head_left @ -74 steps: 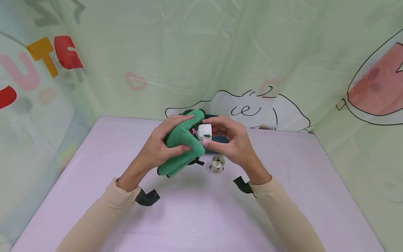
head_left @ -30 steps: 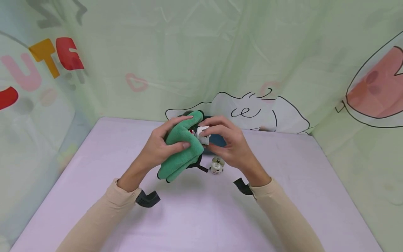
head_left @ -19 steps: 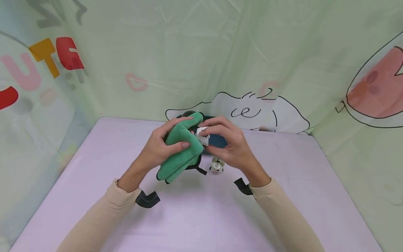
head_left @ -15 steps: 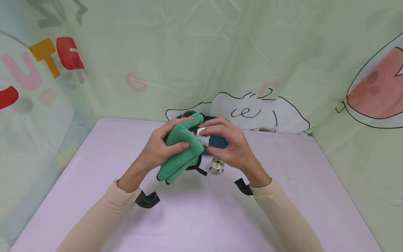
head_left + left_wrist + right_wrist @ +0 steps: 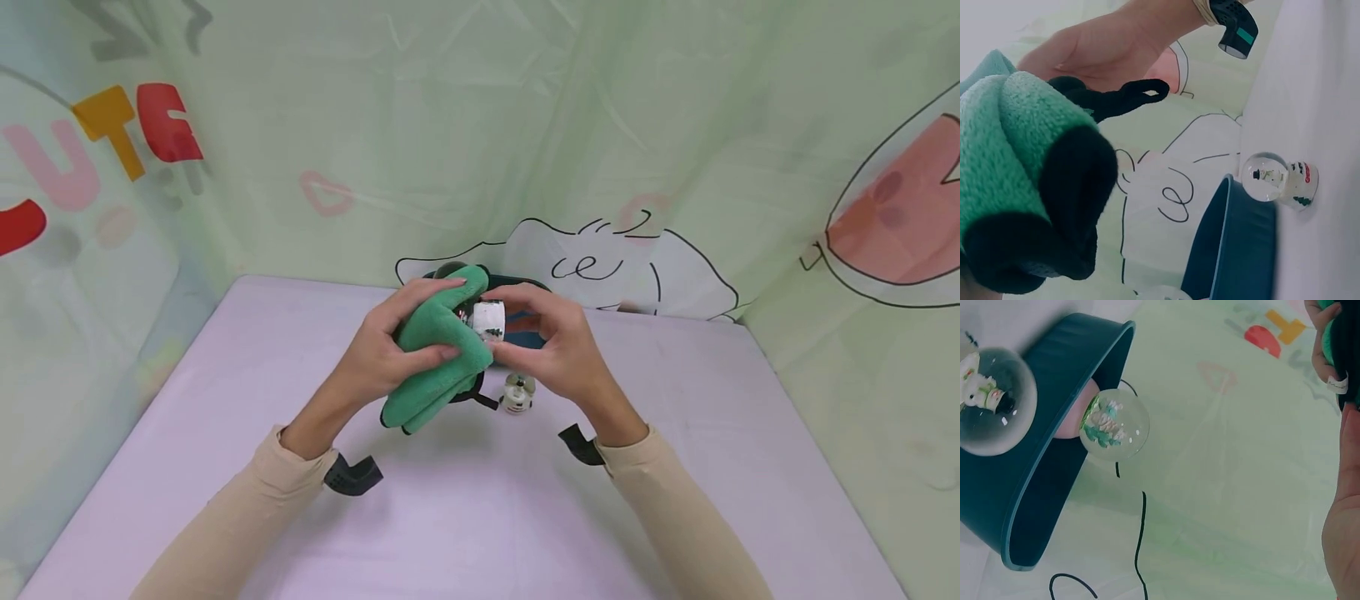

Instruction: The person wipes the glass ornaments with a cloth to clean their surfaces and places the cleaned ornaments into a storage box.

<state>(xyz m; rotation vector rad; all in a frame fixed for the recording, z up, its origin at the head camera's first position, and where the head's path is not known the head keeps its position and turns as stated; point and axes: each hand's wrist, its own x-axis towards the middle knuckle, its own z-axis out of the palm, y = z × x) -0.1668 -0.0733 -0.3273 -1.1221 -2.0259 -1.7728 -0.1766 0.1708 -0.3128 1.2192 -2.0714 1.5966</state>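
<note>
My left hand (image 5: 384, 346) holds a folded green towel (image 5: 442, 333) with black edging, wrapped round a snow globe (image 5: 490, 318). Only the white base and a sliver of its red and dark part show; the rest is hidden in the towel. My right hand (image 5: 562, 342) grips that base, fingertips above and thumb below. In the left wrist view the towel (image 5: 1016, 144) fills the left side, and my right hand (image 5: 1104, 50) shows behind it. A second snow globe (image 5: 517, 394), with a snowman inside, stands on the table below the hands.
Behind the hands stands a blue bin (image 5: 1247, 237), mostly hidden in the head view. Another glass globe (image 5: 1114, 425) with a pink base sticks out of it. A black strap loop (image 5: 1144, 92) hangs off the towel. A printed curtain (image 5: 360, 108) backs the lilac tabletop (image 5: 465, 517).
Half a second ago my right fingers covered the white base; now they have lifted back and regrip it, so more of its face shows. The towel has shifted slightly right. My left hand keeps its hold.
</note>
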